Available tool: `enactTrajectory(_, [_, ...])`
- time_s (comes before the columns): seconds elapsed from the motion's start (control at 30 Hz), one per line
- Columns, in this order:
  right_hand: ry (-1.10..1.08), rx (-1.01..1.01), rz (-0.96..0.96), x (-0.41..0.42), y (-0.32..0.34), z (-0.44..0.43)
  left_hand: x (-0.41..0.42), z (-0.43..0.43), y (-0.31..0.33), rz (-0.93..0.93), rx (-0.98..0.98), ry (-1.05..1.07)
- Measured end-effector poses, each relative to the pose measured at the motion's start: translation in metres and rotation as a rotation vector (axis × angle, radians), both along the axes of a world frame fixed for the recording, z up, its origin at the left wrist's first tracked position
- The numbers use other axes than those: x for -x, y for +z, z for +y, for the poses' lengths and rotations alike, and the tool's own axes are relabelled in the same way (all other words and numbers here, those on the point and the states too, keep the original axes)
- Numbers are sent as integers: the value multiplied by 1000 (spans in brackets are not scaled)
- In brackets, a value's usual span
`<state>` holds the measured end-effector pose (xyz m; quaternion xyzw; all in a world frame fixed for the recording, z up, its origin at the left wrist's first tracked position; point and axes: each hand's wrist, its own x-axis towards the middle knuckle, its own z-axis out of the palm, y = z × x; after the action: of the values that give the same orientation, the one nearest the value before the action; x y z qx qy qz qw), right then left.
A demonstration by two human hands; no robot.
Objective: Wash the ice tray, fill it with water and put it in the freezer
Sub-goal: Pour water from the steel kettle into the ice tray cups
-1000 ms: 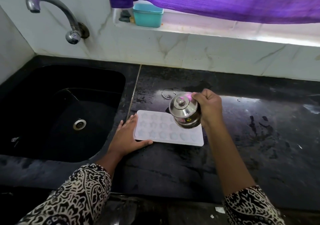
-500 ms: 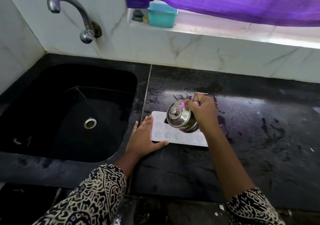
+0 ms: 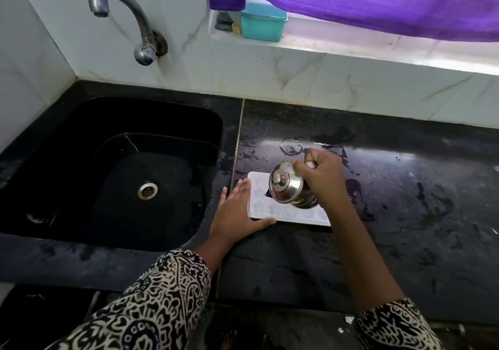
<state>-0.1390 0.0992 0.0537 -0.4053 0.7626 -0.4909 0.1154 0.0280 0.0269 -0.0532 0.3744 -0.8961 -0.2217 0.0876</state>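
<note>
Head view. The white ice tray (image 3: 258, 205) lies flat on the black counter (image 3: 297, 263), just beside the sink (image 3: 135, 117), which sits at the tray's 9 o'clock. The left hand (image 3: 235, 212) is flat with straight fingers. It rests against the tray's 9 o'clock edge, and its thumb runs along the near edge at 6 o'clock. The right hand (image 3: 321, 177) comes in from 4 o'clock, its fingers curled round a small lidded steel pot (image 3: 289, 187). The pot is held above the tray and tilted toward 9 o'clock. Whether water is leaving the pot cannot be seen. The cups in the near row look pale and glossy, but how full they are cannot be told.

Wet patches (image 3: 334, 139) spread over the counter from the tray's 12 to 3 o'clock. The tap (image 3: 129, 15) stands on the wall at 11 o'clock, with no water running from it. A teal box (image 3: 263, 23) sits on the ledge at 12 o'clock, under a purple curtain (image 3: 378, 1).

Judged risks: too steep a tilt could flood the shallow cups and send water onto the counter. The lid could drop onto the tray if it is loose. The slick, wet stone could let the tray slide if the flat hand eases off. A brim-full tray would probably slop when lifted for the freezer.
</note>
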Motion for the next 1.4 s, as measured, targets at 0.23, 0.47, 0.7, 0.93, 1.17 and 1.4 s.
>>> enactTrajectory(0.23, [2,10,40,-4,5,1,1,-1,-1,-12,-2,-2])
enactTrajectory(0.47, [-19,17,59,0,7,3,0,-1,1,-12,-9,-4])
enactTrajectory(0.7, [-27,35,47,1,9,5,0,-1,0,-1,-8,-2])
enactTrajectory(0.93, [-28,46,56,2,11,6,0,-2,-2,10,-10,4])
enactTrajectory(1.17, [-28,42,54,2,10,4,0,-2,-1,2,-13,5])
enactTrajectory(1.4, [-26,25,49,2,10,3,1,-1,0,4,-15,7])
